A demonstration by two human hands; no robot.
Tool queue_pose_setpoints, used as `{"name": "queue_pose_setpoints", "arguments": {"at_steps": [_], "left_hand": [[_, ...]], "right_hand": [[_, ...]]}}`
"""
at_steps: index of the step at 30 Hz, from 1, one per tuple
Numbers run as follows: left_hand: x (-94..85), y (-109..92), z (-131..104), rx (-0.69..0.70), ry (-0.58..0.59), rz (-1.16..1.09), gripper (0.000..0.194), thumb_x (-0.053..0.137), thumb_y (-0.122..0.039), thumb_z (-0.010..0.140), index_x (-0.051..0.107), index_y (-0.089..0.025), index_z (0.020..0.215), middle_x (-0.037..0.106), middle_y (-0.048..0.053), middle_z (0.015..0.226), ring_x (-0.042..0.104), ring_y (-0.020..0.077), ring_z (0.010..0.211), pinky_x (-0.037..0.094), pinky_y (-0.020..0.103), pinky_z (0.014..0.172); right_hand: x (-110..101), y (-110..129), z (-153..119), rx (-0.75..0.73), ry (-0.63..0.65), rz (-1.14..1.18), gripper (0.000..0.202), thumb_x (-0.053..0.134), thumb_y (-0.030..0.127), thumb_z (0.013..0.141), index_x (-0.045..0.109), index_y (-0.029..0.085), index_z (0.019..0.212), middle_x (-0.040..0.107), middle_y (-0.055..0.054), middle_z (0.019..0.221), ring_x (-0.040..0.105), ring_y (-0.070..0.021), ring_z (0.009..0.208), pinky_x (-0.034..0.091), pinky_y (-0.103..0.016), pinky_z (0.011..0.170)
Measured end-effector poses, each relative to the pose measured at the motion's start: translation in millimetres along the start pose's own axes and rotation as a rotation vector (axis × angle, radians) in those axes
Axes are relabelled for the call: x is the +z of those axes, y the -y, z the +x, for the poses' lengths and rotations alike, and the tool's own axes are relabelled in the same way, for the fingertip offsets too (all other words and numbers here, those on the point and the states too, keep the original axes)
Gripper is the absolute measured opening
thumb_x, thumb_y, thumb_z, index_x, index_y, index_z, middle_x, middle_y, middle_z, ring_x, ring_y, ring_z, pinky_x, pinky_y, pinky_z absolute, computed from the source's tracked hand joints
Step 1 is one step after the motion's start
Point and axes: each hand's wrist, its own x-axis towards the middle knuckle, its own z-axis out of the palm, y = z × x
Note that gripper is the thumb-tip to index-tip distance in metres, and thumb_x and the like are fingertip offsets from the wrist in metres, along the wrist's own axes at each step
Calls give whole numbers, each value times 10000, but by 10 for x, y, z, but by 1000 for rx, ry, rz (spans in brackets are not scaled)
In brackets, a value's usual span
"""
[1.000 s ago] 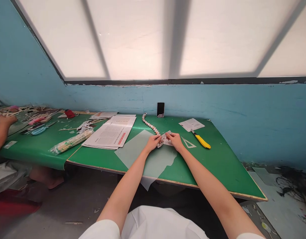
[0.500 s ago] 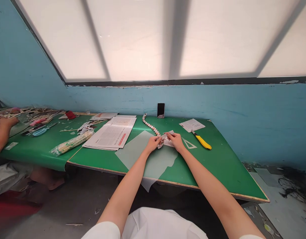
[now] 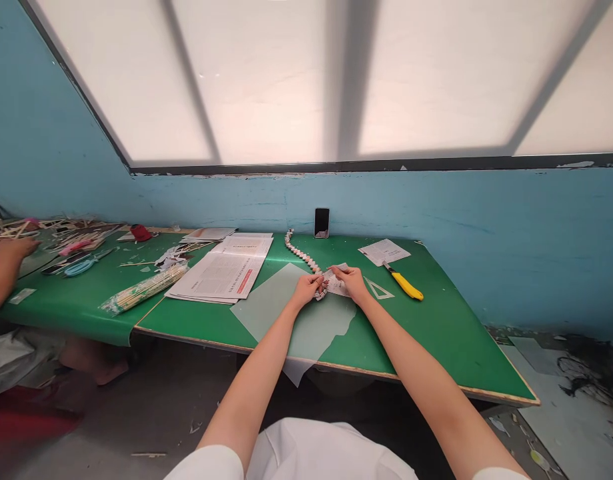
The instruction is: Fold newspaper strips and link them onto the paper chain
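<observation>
A zigzag chain of folded paper [image 3: 302, 255] winds from the back of the green table down to my hands. Its near end is pinched in my left hand [image 3: 307, 290], whose fingers are closed. Between the thumb and fingers of my right hand [image 3: 352, 283] is a small strip of printed paper [image 3: 337, 272], close against the chain's end. Fingers cover part of where strip and chain meet. Beneath both hands lies a translucent sheet [image 3: 281, 313], one corner hanging over the table's front edge.
Right of my hands are a set square [image 3: 379, 289], a yellow-handled utility knife [image 3: 407, 285] and printed paper pieces [image 3: 384, 251]. A phone [image 3: 322, 223] leans on the wall. Newspapers [image 3: 221, 270] and bagged sticks [image 3: 145, 288] lie left, beyond them scissors [image 3: 84, 265] and another person's hand [image 3: 16, 248].
My hands stay almost in place, still on the chain and the paper strip, with only slight finger movement. The other person's hand at the left has shifted slightly.
</observation>
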Motion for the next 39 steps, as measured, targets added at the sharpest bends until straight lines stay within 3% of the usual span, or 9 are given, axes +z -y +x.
{"name": "queue_pose_setpoints", "arguments": {"at_steps": [7,12,16,21,28,39], "left_hand": [[16,28,34,-13,1,7,584,607,-707,838,643,-166,621,548,2,511,502,126,522,456,278,653],[-28,73,50,-37,-67,-10,571,628,-703,823,696,-151,690,616,18,570,483,120,525,417,266,594],[-43,114,67,-59,-119,-50,558,647,-686,813,733,-139,740,652,33,596,512,132,566,426,269,635],[-32,119,72,-61,-120,-68,554,650,-677,812,755,-137,750,671,49,608,550,150,603,439,279,671],[-63,73,60,-81,-216,-116,601,716,-615,785,777,-110,1104,723,62,672,568,176,665,437,290,676],[-92,73,60,-32,-138,-174,530,707,-490,818,755,-126,1200,748,57,748,575,165,720,443,293,756]], "right_hand": [[-140,39,53,-57,-111,-11,428,780,598,745,810,181,837,478,23,588,424,-154,629,385,-310,618],[-133,18,37,-50,-112,-13,460,771,600,751,824,164,887,560,-3,607,456,-158,619,410,-318,622],[-166,-8,51,-44,-130,-3,491,775,599,744,828,160,955,665,-42,683,502,-167,640,441,-333,652],[-159,-42,42,-40,-151,3,486,767,594,751,823,159,958,684,-51,689,513,-173,637,453,-337,646],[-151,-66,23,-37,-89,16,455,762,571,767,795,155,946,676,-49,691,504,-164,606,449,-322,617],[-171,-67,53,-15,-50,47,340,691,477,791,702,192,977,655,-22,709,537,-161,620,453,-309,623]]}}
